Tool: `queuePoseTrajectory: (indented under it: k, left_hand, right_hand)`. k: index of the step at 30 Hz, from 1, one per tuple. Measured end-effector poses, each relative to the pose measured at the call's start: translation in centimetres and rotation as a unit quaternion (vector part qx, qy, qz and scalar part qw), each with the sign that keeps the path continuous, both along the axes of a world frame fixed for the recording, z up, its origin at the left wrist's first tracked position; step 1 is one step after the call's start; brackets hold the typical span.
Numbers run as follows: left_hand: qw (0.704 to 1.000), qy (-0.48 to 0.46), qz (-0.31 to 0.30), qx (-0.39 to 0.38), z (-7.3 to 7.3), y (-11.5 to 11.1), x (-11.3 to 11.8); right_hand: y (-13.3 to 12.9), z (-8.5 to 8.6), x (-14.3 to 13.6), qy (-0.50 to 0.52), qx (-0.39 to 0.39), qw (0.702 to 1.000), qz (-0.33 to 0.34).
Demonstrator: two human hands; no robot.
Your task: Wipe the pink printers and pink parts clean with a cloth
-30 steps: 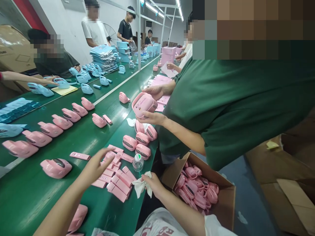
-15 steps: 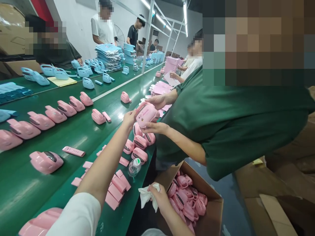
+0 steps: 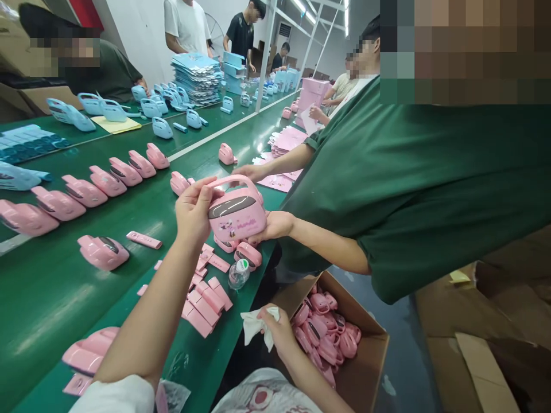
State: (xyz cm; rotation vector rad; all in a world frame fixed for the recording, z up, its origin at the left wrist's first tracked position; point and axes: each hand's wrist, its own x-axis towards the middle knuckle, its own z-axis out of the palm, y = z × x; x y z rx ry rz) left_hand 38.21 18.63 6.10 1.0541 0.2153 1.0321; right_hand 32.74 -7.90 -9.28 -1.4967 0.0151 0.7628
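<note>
My left hand (image 3: 194, 207) grips the left end of a pink handled case (image 3: 239, 217) that has a dark oval window and a printed picture. A co-worker's hand (image 3: 275, 225) supports the case from below at its right side, and this person's other hand is behind the handle. Lower down, over the table edge, my right hand (image 3: 278, 327) is closed on a white cloth (image 3: 253, 327). Beneath the case, more pink cases (image 3: 248, 256) sit by a clear jar with a green-and-white lid (image 3: 239, 274) and pink flat pieces (image 3: 206, 304).
An open cardboard box (image 3: 373, 367) full of pink cases stands right of my right hand. Pink cases line the green table (image 3: 47, 292), with blue cases (image 3: 162, 127) and a blue stack (image 3: 198, 77) beyond. A person in green (image 3: 413, 189) leans in from the right.
The pink case has come nearer and to the left, its window now facing me, with my left hand still on it. One co-worker's hand has moved back behind the handle. The view has shifted slightly.
</note>
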Motion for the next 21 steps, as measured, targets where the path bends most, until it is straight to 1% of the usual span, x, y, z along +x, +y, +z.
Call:
queuePoseTrajectory:
  k: [2, 5, 8, 10, 14, 17, 19, 21]
  left_hand:
    - [1.000, -0.004, -0.001, 0.019, 1.2, -0.8, -2.6]
    - [0.999, 0.008, -0.011, 0.030, 3.1, -2.5, -6.3]
    - [0.998, 0.056, -0.011, 0.018, 4.7, -4.6, -9.7]
    - [0.996, 0.094, -0.006, 0.001, 5.5, -6.0, -11.5]
    - [0.988, 0.154, 0.013, -0.017, 6.6, -8.3, -13.9]
    - [0.983, 0.179, 0.027, -0.024, 7.1, -9.5, -14.9]
    - [0.982, 0.182, 0.031, -0.031, 7.4, -10.0, -15.5]
    - [0.980, 0.191, 0.022, -0.041, 7.5, -10.4, -16.1]
  right_hand:
    - [0.0, 0.8, 0.0, -0.012, 0.016, 1.000, 0.018]
    - [0.0, 2.6, 0.0, -0.038, 0.058, 0.995, 0.067]
    - [0.4, 5.0, 0.1, -0.063, 0.120, 0.984, 0.118]
    - [0.7, 6.9, 0.3, -0.069, 0.175, 0.973, 0.135]
    - [1.2, 11.3, 0.6, -0.094, 0.274, 0.947, 0.141]
    - [1.5, 14.3, 0.6, -0.129, 0.313, 0.925, 0.171]
    - [1.6, 15.7, 0.5, -0.136, 0.315, 0.918, 0.199]
    - [1.8, 16.4, 0.3, -0.125, 0.310, 0.914, 0.230]
